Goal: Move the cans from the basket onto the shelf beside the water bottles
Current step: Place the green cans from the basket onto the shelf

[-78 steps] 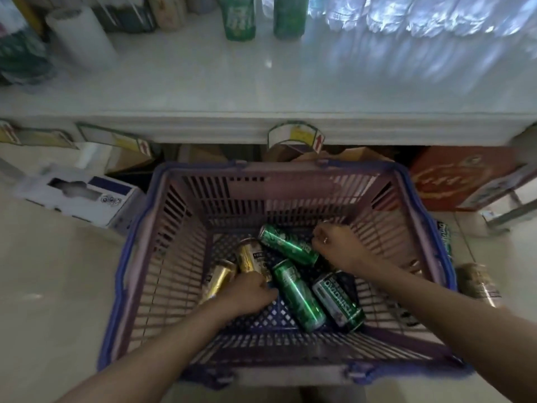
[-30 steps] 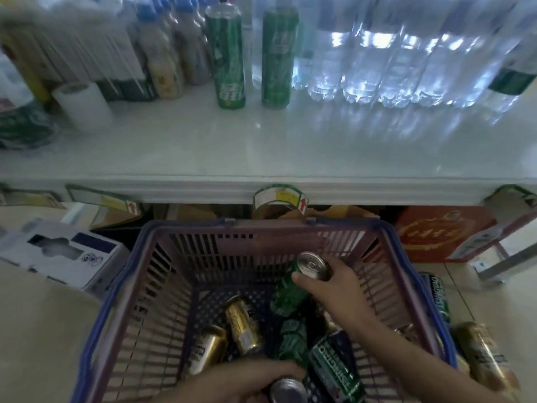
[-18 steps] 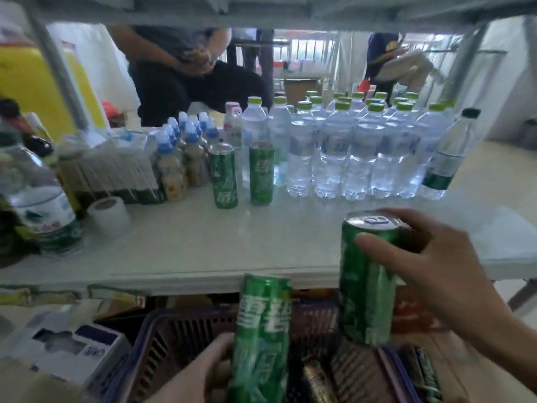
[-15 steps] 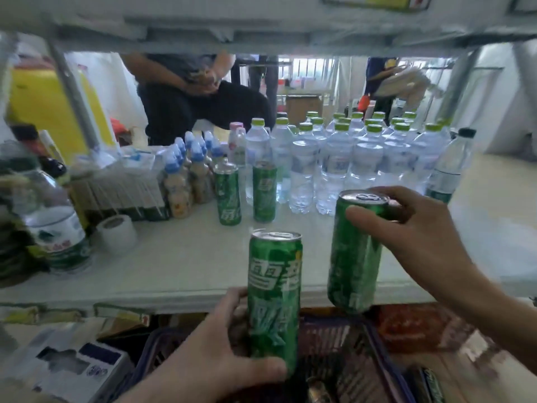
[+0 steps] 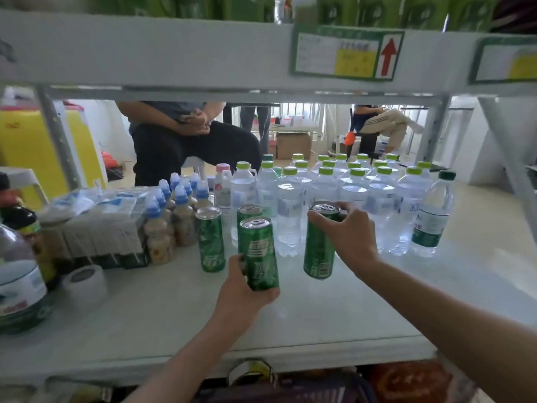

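Observation:
My left hand (image 5: pixel 242 298) grips a tall green can (image 5: pixel 258 251) by its lower half, upright over the white shelf (image 5: pixel 180 315). My right hand (image 5: pixel 353 238) holds a second green can (image 5: pixel 319 248) by its top rim, its base at or just above the shelf in front of the water bottles (image 5: pixel 348 199). Two more green cans stand on the shelf: one (image 5: pixel 210 239) at the left, another (image 5: pixel 248 212) partly hidden behind the can in my left hand. Only the basket's rim (image 5: pixel 290 388) shows at the bottom edge.
Small blue-capped bottles (image 5: pixel 174 216), a wrapped pack (image 5: pixel 98 225), a tape roll (image 5: pixel 84 282) and large bottles (image 5: pixel 20 266) fill the shelf's left side. An upper shelf edge (image 5: pixel 174 50) with price labels hangs overhead. People sit behind the rack.
Both hands lifted a green can each out of the basket and carried them forward over the shelf toward the water bottles. The view rose from the basket to the shelf.

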